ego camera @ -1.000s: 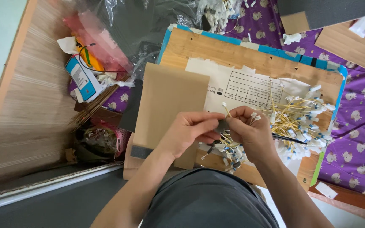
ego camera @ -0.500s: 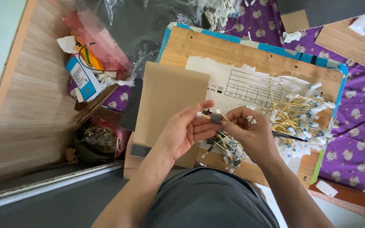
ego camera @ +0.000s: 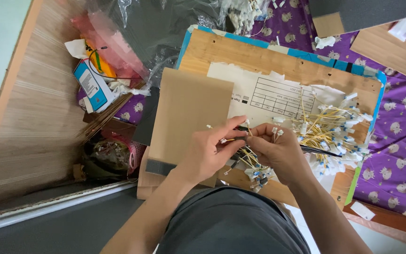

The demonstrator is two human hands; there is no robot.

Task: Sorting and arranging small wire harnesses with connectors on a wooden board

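A purple patterned cloth (ego camera: 395, 127) covers the floor, and on it lies a wooden board with a blue edge (ego camera: 278, 59), which carries most of the work. A torn white printed sheet (ego camera: 278, 96) lies across the board's middle, and a brown cardboard sheet (ego camera: 189, 110) overlaps its left edge. Towards the board's right edge sits a loose heap of yellow wires with white connectors (ego camera: 332, 129). Off the left edge there is clutter: a pink plastic bag (ego camera: 106, 40) and a small blue-and-white box (ego camera: 91, 87).

At the near edge of the board the person's two hands meet. The left hand (ego camera: 207, 153) has its fingers pinched on the small bundle of yellow wires (ego camera: 252, 164), and the right hand (ego camera: 280, 150) is closed around the same bundle from the other side. Which single wire the fingertips grip is hard to tell at this size. The bundle's lower ends, with their connectors, hang below the hands, just above the board's near edge.

The likely trouble is tangling: the hanging ends could snag each other, or a thin wire could slip from the pinch and fall into the clutter.
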